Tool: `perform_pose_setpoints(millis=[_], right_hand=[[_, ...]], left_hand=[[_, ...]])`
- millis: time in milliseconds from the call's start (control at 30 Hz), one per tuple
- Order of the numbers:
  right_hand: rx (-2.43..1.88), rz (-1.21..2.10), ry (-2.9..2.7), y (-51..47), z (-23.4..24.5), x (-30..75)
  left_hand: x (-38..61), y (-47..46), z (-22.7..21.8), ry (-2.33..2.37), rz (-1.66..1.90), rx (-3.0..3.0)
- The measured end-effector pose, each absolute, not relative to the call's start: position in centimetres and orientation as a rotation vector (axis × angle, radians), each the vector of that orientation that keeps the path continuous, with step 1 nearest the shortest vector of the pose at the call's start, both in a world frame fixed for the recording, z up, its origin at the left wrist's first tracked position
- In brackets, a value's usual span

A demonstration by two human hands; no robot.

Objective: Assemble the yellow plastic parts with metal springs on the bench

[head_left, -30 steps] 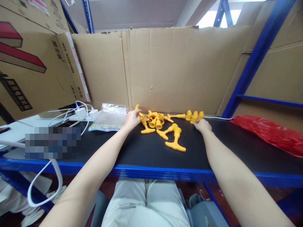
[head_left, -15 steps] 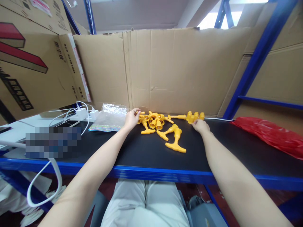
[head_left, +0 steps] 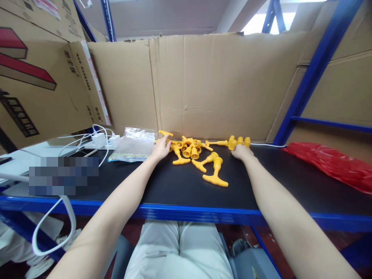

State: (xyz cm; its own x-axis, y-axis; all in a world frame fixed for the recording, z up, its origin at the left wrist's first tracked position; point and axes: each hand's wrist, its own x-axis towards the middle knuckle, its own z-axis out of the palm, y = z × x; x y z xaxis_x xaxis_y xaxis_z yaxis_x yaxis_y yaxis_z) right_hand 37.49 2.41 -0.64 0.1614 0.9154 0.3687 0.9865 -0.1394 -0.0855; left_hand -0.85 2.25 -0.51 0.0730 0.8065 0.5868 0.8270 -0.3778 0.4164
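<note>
Several yellow plastic parts (head_left: 193,149) lie in a loose heap at the back of a black shelf top (head_left: 180,182). My left hand (head_left: 161,148) is at the heap's left end, its fingers pinched on a yellow T-shaped part (head_left: 166,134) that sticks up above them. My right hand (head_left: 242,152) rests at the right end, its fingertips against a cluster of short yellow caps (head_left: 239,142); the fingers curl down and I cannot see whether they grip one. Two longer yellow T-shaped pieces (head_left: 215,172) lie nearer to me between the hands.
A clear plastic bag (head_left: 134,144) lies left of the heap, with white chargers and cables (head_left: 100,140) beyond it. A red plastic bag (head_left: 334,164) lies at the right. Cardboard (head_left: 215,85) walls the back, and a blue rail (head_left: 203,214) edges the front.
My left hand has lifted a yellow T-shaped part a little above the heap's left end. My right hand has slid slightly left toward the short caps.
</note>
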Motion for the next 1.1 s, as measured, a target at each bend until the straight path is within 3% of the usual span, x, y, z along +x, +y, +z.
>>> perform_pose_setpoints(millis=[167, 367, 567, 1100], right_hand=[[-2.211, -0.05, -1.736, 2.1, 0.3, 36.0], [-1.947, -0.173, -1.915, 2.5, 0.1, 35.3], [-1.793, -0.275, -2.066, 3.8, -1.5, 34.4], [-2.12, -0.206, -2.135, 4.8, -1.4, 32.8]], left_hand=[[-1.5, 3.2, -1.8, -1.913, -0.88, -2.352], [-1.4, 3.0, -2.0, -1.979, -0.598, -2.375], [-1.3, 2.9, -2.1, -1.988, -0.656, -2.332], [-0.9, 2.4, -1.5, -1.932, -0.894, -2.259]])
